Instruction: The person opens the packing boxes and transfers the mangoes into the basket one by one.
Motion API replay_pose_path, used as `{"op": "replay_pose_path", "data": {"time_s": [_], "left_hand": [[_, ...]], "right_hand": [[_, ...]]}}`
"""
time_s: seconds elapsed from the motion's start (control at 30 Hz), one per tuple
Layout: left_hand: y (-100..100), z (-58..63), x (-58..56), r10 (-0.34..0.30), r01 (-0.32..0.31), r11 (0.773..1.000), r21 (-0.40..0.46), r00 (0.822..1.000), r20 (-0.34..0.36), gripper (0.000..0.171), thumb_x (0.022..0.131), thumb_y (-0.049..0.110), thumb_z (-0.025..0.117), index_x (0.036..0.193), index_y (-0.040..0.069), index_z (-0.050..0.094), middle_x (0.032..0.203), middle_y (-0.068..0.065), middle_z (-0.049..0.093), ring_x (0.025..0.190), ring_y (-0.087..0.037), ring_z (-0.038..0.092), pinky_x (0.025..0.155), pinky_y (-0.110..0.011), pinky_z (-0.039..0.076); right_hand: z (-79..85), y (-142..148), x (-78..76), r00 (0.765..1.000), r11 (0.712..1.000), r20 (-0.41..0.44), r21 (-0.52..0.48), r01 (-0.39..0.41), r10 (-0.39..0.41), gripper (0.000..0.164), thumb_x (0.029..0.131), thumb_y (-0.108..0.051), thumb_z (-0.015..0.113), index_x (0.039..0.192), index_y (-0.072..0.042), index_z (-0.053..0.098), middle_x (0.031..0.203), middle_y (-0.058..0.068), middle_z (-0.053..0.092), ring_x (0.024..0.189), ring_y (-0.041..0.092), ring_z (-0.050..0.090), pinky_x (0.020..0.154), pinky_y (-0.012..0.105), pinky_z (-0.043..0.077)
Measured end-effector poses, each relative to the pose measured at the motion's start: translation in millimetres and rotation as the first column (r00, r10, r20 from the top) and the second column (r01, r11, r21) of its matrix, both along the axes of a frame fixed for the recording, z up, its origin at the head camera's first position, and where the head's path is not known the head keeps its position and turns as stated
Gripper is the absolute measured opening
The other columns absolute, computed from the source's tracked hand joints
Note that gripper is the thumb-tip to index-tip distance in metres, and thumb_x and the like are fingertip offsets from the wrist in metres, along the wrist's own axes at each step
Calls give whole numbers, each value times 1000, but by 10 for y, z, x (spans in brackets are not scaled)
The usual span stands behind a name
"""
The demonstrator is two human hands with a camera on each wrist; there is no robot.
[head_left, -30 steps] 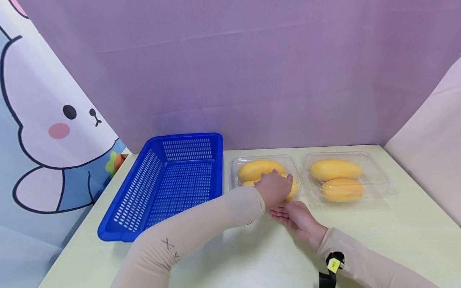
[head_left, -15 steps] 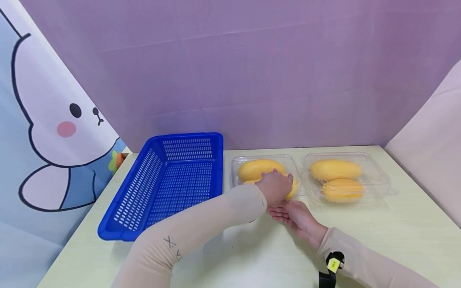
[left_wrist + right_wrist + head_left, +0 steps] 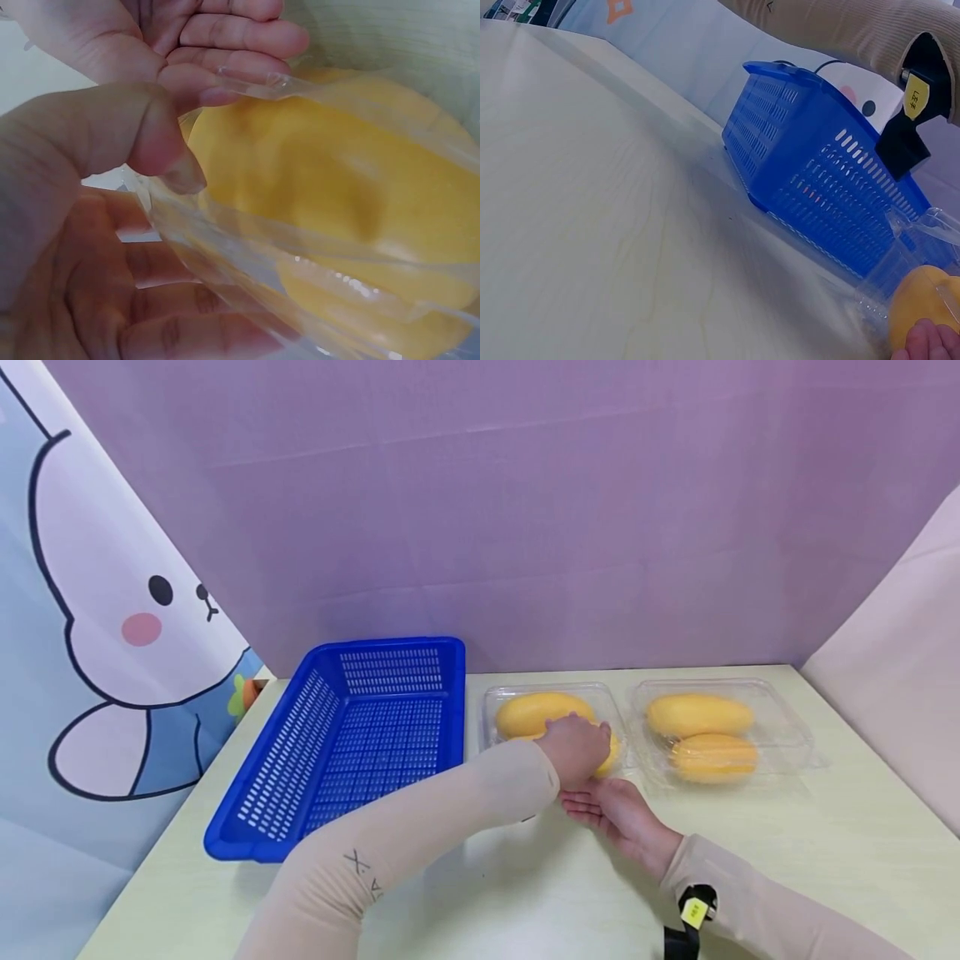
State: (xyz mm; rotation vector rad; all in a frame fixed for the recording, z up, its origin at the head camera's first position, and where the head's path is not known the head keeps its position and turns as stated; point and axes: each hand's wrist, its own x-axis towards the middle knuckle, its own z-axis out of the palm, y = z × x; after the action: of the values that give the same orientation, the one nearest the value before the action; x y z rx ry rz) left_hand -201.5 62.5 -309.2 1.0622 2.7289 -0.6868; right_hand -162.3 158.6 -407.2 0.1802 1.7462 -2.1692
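A clear plastic container (image 3: pixel 606 697) with two yellow mangoes stands just right of the blue basket. Its back mango (image 3: pixel 540 714) shows whole; my left hand (image 3: pixel 573 747) reaches across and partly covers the front mango (image 3: pixel 611 758). In the left wrist view, the left thumb (image 3: pixel 180 169) bends over the plastic edge while the fingers lie along the plastic's other side, gripping it. Palm turned up at the near corner, my right hand (image 3: pixel 626 818) has curled fingers (image 3: pixel 247 34) and pinches the plastic rim close to the left thumb.
A blue slotted basket (image 3: pixel 453 727) stands at the left under my left forearm. To the right lies a second clear container (image 3: pixel 780 718) holding two more mangoes. A purple wall (image 3: pixel 525 527) rises behind the table (image 3: pixel 847 827), and a cartoon cloth hangs at the left.
Both hands hold nearly the same place at the container; the left sleeve shifts very slightly right. The cartoon cloth at the left has drifted a little rightward.
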Motion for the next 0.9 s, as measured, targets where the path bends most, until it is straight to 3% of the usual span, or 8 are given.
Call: {"op": "replay_pose_path", "data": {"time_s": [0.3,0.6,0.9], "left_hand": [[-6,-4,-48,-3,3,1000,-10,1000,17,62,94,24,55,148,13,29,136,-5,52,124,-26,49,88,-41,51],[2,24,-64,-25,25,1000,-16,1000,16,62,92,26,59,147,12,33,134,1,53,117,-21,53,86,-40,52],[-5,42,-82,-65,65,998,-26,998,13,44,89,27,61,131,16,53,127,3,55,112,-18,55,84,-38,54]], "right_hand": [[-20,-9,-33,1000,1000,12,-3,1,-1,35,97,-8,43,120,18,50,93,10,71,85,18,68,81,30,55],[-7,20,-48,1000,999,13,-38,-10,10,25,96,-8,46,107,7,62,89,6,71,84,16,68,80,28,54],[6,31,-53,1000,999,23,-48,-20,21,25,97,-8,44,107,7,61,91,8,71,84,16,68,81,28,54]]}}
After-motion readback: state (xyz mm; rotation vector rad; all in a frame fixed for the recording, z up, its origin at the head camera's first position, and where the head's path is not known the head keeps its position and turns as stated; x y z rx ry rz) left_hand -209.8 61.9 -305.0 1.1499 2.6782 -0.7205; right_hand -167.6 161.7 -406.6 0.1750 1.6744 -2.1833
